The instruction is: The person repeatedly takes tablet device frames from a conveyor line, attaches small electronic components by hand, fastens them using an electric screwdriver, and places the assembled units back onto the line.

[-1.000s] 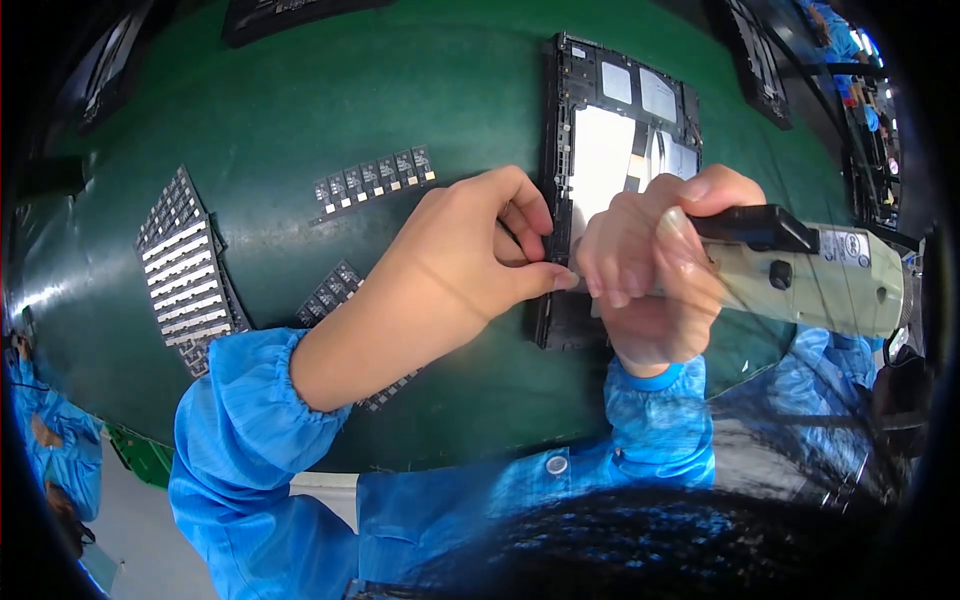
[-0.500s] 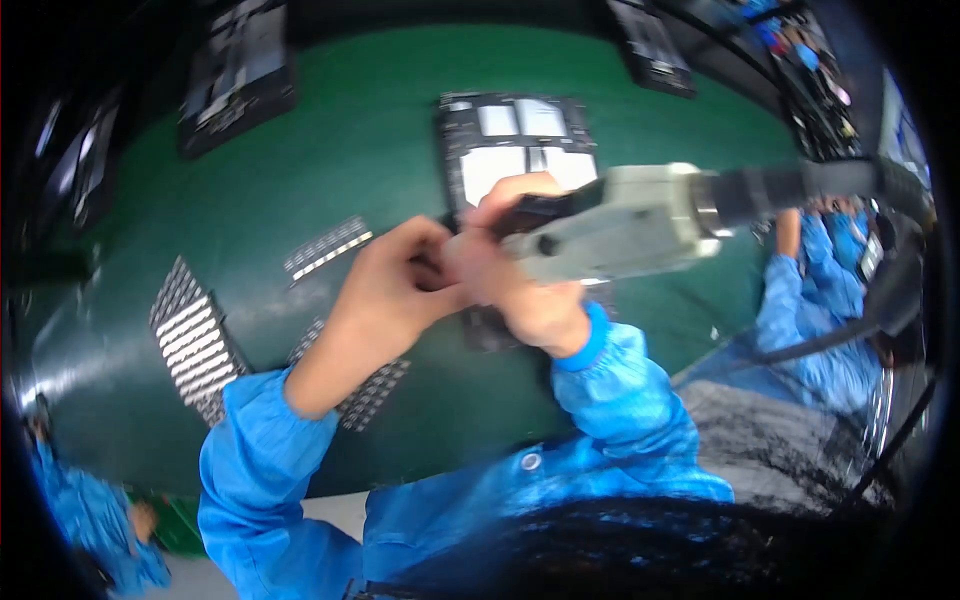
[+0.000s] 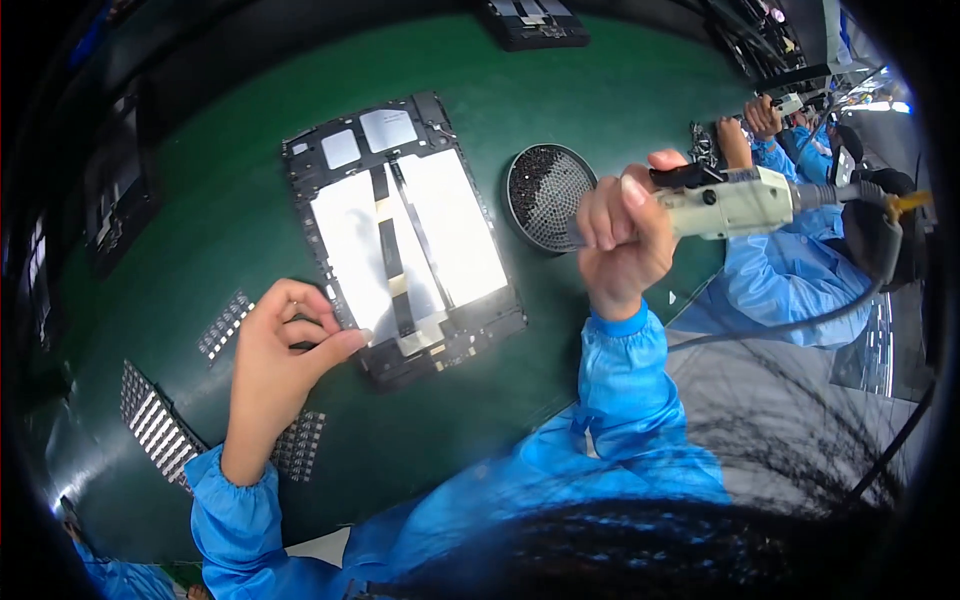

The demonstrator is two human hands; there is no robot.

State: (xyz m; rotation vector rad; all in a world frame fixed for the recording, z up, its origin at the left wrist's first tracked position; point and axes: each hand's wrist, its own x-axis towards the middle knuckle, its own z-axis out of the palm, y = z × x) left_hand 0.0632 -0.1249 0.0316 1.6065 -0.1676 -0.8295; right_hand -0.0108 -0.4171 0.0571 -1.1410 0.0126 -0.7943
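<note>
An opened tablet (image 3: 470, 330) lies tilted on the green table, its black frame around large silvery battery panels. My left hand (image 3: 285, 345) is at its lower left edge, thumb and curled fingers closed on the rim; whether a small part is between them, I cannot tell. Wrapped round a pale electric screwdriver (image 3: 735, 205), my right hand (image 3: 625, 235) is right of the tablet. The screwdriver's tip is blurred over a round dish (image 3: 515, 215) of small dark screws. The dish's right side is partly behind that hand.
Strips of small parts (image 3: 160, 425) lie at the left, with a shorter strip (image 3: 227, 325) nearer the tablet. More tablet-like units (image 3: 535, 25) stand at the far edge and left. A cable (image 3: 790, 330) hangs at right, near a co-worker's blue sleeve (image 3: 780, 270).
My hands have parted: the right has moved right with the screwdriver, to the screw dish, and the left now touches the tablet's edge. The view has shifted, showing the tablet larger and nearer.
</note>
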